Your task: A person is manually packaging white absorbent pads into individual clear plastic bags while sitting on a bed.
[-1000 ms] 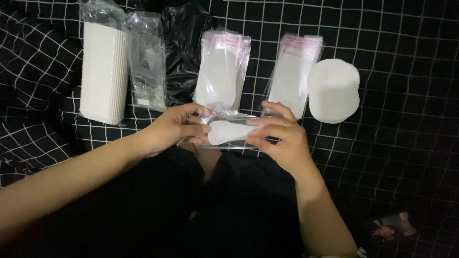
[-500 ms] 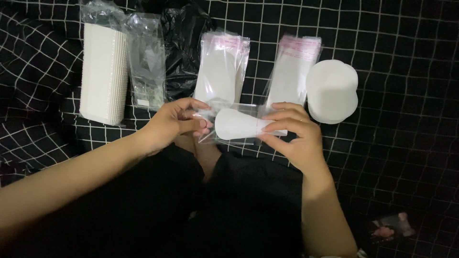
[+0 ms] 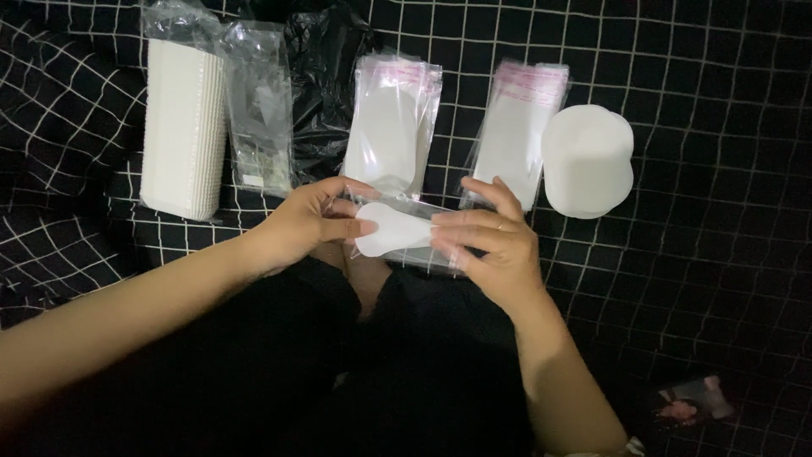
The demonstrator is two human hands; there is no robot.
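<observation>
Since the earlier frame the white pad has turned rounded end left and sits lower, mid-frame. Left hand pinches its left end, right hand is closed on the right end together with the clear sleeve around it. Pad looks light, thin, floppy; sleeve slick and crinkly, so grip by the edges, not the middle. Outward: two sleeve packs above, round white stack upper right, tall white stack and bagged pack upper left, all on black checked cloth.
</observation>
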